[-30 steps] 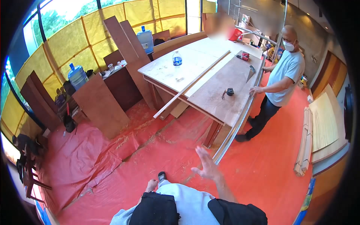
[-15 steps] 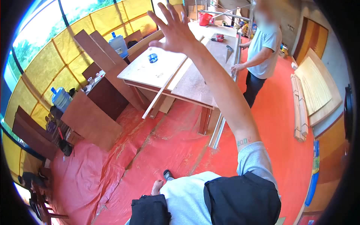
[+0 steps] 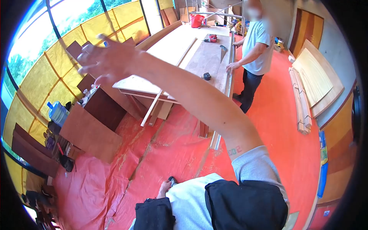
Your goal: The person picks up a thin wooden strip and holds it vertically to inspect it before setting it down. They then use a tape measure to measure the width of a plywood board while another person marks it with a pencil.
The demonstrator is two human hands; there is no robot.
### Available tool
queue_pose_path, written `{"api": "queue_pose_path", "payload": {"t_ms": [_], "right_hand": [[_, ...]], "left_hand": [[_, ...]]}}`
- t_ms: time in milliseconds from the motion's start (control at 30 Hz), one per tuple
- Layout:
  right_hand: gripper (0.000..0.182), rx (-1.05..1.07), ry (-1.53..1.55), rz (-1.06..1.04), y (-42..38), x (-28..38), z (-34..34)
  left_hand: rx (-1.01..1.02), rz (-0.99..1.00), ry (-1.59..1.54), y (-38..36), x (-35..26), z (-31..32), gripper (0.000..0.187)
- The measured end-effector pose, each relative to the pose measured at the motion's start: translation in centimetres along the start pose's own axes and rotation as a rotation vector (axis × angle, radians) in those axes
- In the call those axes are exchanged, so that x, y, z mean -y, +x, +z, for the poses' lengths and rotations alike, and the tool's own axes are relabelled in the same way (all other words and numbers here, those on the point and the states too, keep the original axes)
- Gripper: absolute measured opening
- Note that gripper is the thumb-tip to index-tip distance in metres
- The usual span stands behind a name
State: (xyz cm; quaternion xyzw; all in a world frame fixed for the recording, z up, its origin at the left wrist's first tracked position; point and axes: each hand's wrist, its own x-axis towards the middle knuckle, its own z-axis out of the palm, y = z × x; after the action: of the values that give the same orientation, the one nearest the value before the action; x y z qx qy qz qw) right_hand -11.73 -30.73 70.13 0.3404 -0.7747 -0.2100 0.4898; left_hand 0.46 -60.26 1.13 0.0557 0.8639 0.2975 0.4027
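Note:
My right hand [image 3: 105,61] is raised at the upper left with its fingers apart, holding nothing. Its arm stretches across the view, over the large table [image 3: 165,42]. My left hand [image 3: 165,187] hangs low by my body, above the red floor covering; its fingers are too small to make out. On the table lie a red power tool [image 3: 210,38], a saw-like tool [image 3: 223,53], a black tape measure [image 3: 207,76] and a long wooden strip [image 3: 186,51]. Metal rails [image 3: 231,57] run along the table's right edge.
Another person [image 3: 260,46] stands at the table's right side, hands at the rails. Brown boards [image 3: 90,134] and a blue water bottle [image 3: 58,113] are at the left. Wooden bundles [image 3: 300,99] and panels [image 3: 316,78] are at the right. A red bag [image 3: 197,20] sits at the back.
My right hand has swung left and down, still spread. The camera view has shifted. The blue tape roll is now out of sight, and the black tape measure has come into view.

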Motion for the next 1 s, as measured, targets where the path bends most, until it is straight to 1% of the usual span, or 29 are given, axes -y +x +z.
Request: {"api": "queue_pose_path", "payload": {"t_ms": [67,133,200,267,367,433,467,500,533,600,633,667,700,733,767,800,833,867,900,933,967,1000], "right_hand": [[0.059,-0.043,0.022,-0.081,2.4,2.2,-1.2],[0.060,-0.145,0.107,-0.133,5.2,4.7,-1.7],[0.065,-0.096,0.211,-0.203,8.2,7.2,-2.9],[0.074,-0.265,0.412,-0.307,8.9,9.1,-5.9],[0.056,-0.124,0.455,-0.220,9.2,7.0,-4.6],[0.047,-0.029,0.489,-0.149,11.1,4.4,-0.8],[0.025,-0.103,0.321,0.022,10.4,1.2,5.5],[0.021,0.049,0.354,0.322,6.8,-0.9,4.7],[0.020,0.208,0.349,0.620,3.1,-2.9,3.4],[0.029,0.593,0.218,0.824,-5.5,-4.7,0.2],[0.038,0.533,0.263,0.786,-11.2,-4.9,0.7],[0.046,0.181,0.277,0.906,-17.7,-3.1,1.5],[0.050,0.206,0.287,1.088,-22.9,-0.8,0.0],[0.051,0.226,0.255,1.176,-29.7,1.4,0.3],[0.051,0.073,0.334,1.325,-34.9,5.2,-2.0],[0.051,-0.137,0.298,1.401,-39.2,9.3,-4.2],[0.049,-0.286,0.306,1.679,-46.0,15.3,-4.9],[0.048,-0.502,0.310,1.936,-52.9,21.2,-5.5],[0.047,-0.372,0.157,2.134,-58.6,28.3,-6.6],[0.046,-0.050,-0.015,2.324,-63.0,37.1,-7.8],[0.045,0.266,-0.078,2.502,-64.9,45.9,-9.6],[0.044,0.523,-0.049,2.641,-65.7,53.8,-11.3]], "left_hand": [[-0.010,0.030,-0.030,-0.2,-0.2,0.3,0.040],[-0.014,0.045,-0.048,-0.4,-0.1,0.4,0.040],[-0.007,0.046,-0.052,-0.8,0.1,0.5,0.040],[0.001,0.047,-0.052,-1.2,0.6,0.7,0.040],[0.024,0.069,-0.043,-1.3,1.2,1.0,0.040],[0.040,0.093,-0.036,-1.1,1.5,1.4,0.040],[0.050,0.112,-0.039,-0.7,1.8,1.5,0.039],[0.061,0.131,-0.054,-0.3,2.2,1.7,0.039],[0.072,0.157,-0.074,0.1,2.7,1.8,0.039],[0.076,0.172,-0.106,0.3,3.6,1.6,0.039],[0.047,0.141,-0.040,-1.2,2.8,1.2,0.038],[0.047,0.109,-0.052,-2.7,3.3,0.8,0.038],[0.049,0.090,-0.070,-3.1,2.9,0.7,0.038],[0.053,0.078,-0.090,-2.8,1.8,0.8,0.039],[0.038,0.067,-0.052,-2.7,1.9,0.7,0.039],[0.035,0.039,-0.072,-2.6,2.0,0.7,0.038],[0.031,0.008,-0.088,-2.8,2.1,0.5,0.038],[0.027,-0.027,-0.099,-3.3,2.4,0.4,0.038],[0.014,-0.030,-0.095,-3.8,2.5,0.4,0.038],[0.001,-0.030,-0.088,-4.3,2.4,0.4,0.039],[-0.011,-0.029,-0.076,-4.2,2.2,0.5,0.039],[0.022,-0.014,-0.036,-4.0,2.2,0.4,0.040]]}}
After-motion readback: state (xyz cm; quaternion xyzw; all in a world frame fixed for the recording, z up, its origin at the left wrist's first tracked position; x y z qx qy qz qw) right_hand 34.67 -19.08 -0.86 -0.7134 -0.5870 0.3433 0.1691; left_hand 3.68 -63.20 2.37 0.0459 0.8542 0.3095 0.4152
